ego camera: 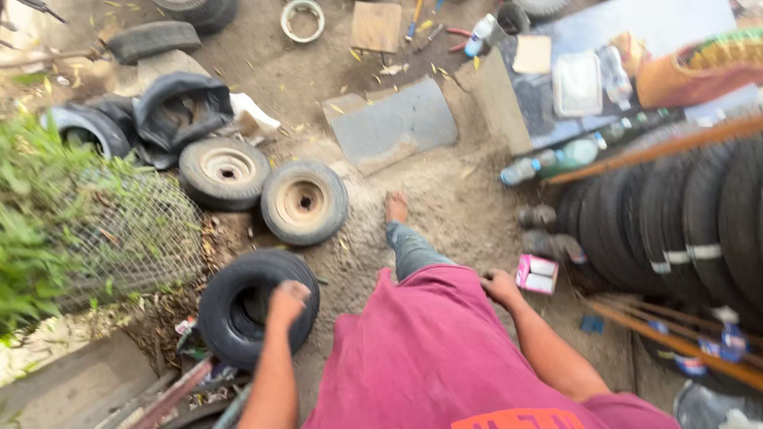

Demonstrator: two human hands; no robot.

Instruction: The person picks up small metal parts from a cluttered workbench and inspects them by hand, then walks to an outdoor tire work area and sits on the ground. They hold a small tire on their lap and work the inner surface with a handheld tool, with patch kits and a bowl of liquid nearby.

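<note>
Dirt yard, lower left: left hand (288, 295) clamped on black tyre (238, 314); grip firmly, lift upright. Right hand (501, 286) closed, empty.

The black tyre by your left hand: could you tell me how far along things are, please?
Done: nothing visibly finished. In hand: the left hand rests on the upright black tyre; the right hand hangs empty. Left: two rimmed wheels lie flat on the dirt, untouched.
</note>
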